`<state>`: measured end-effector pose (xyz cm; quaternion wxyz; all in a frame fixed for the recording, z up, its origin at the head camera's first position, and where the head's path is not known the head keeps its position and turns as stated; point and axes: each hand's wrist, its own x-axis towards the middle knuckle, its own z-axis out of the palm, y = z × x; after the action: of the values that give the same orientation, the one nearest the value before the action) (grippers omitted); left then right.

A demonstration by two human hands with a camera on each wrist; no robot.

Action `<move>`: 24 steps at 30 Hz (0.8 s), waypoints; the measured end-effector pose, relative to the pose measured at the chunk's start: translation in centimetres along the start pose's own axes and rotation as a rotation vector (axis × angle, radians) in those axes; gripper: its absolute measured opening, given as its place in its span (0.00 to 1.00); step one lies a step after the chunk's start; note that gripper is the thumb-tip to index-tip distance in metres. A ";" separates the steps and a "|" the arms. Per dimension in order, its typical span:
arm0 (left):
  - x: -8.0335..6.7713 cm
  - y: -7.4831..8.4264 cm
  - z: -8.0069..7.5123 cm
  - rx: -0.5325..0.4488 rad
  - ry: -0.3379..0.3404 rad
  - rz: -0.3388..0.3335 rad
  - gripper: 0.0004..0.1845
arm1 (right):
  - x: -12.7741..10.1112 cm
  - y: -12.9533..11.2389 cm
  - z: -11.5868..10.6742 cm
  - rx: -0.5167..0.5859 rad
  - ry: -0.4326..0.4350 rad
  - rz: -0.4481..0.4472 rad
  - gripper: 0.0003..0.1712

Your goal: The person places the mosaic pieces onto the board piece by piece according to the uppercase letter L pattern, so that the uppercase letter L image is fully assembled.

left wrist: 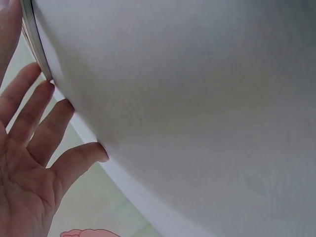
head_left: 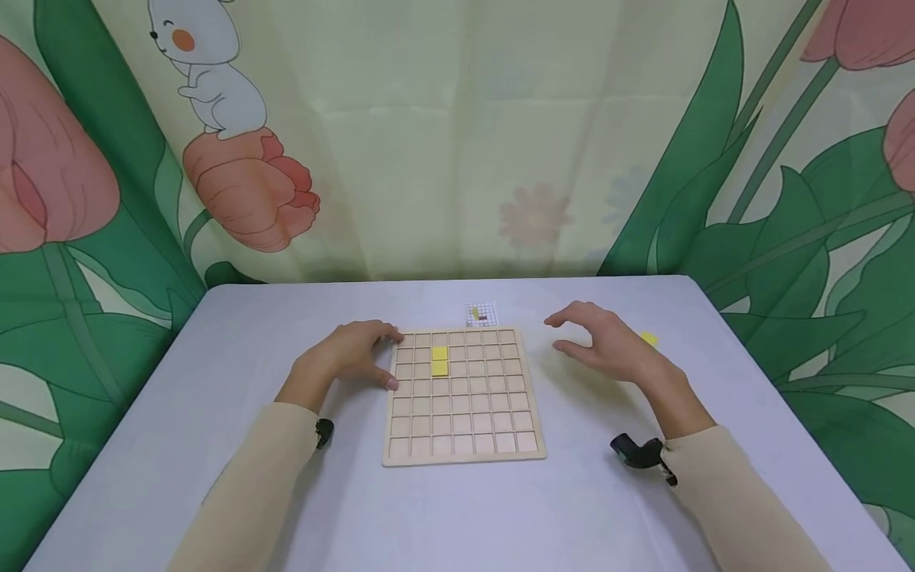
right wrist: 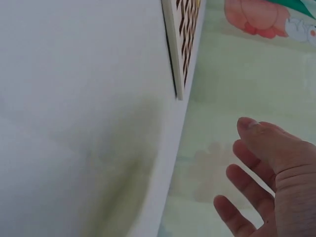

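A square wooden grid board [head_left: 465, 459] lies flat on the white table. Two yellow square tiles [head_left: 439, 361] sit one above the other in its upper left part. My left hand [head_left: 353, 351] is at the board's left edge, thumb and fingertips touching it; in the left wrist view its fingers [left wrist: 52, 131] are spread and fairly straight along that edge. Above the table to the right of the board, my right hand [head_left: 604, 342] hovers with thumb and fingers apart, holding nothing. The right wrist view also shows that hand [right wrist: 266, 173] empty, its fingers loosely bent.
A small printed card [head_left: 480, 314] with a grid and coloured squares lies just behind the board. Something yellow [head_left: 649, 338] shows on the table beyond the right hand, partly hidden by it. A curtain [head_left: 457, 159] with flowers and a cartoon animal hangs behind the table [head_left: 457, 516].
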<state>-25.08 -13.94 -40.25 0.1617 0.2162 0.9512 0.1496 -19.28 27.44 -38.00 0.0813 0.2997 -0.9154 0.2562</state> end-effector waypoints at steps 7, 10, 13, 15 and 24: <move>0.1 -0.5 0.3 -0.009 0.009 0.013 0.47 | -2.0 1.8 -0.2 -0.038 0.046 0.041 0.20; 0.2 -0.5 0.2 0.005 0.012 0.009 0.47 | -2.2 2.3 -0.6 -0.051 0.052 0.039 0.20; 0.2 -0.3 0.1 0.005 0.007 0.006 0.48 | -2.5 2.8 -1.0 -0.058 0.055 0.053 0.20; 0.2 -0.2 0.1 0.001 0.006 0.011 0.47 | -2.8 3.0 -1.4 -0.061 0.061 0.074 0.19; 0.1 -0.3 0.2 -0.012 -0.002 -0.027 0.49 | -3.3 3.6 -2.2 -0.033 0.079 0.166 0.17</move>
<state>-25.24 -14.13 -40.59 0.1660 0.2025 0.9529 0.1530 -18.73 32.75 -38.66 0.1006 0.2109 -0.9374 0.2583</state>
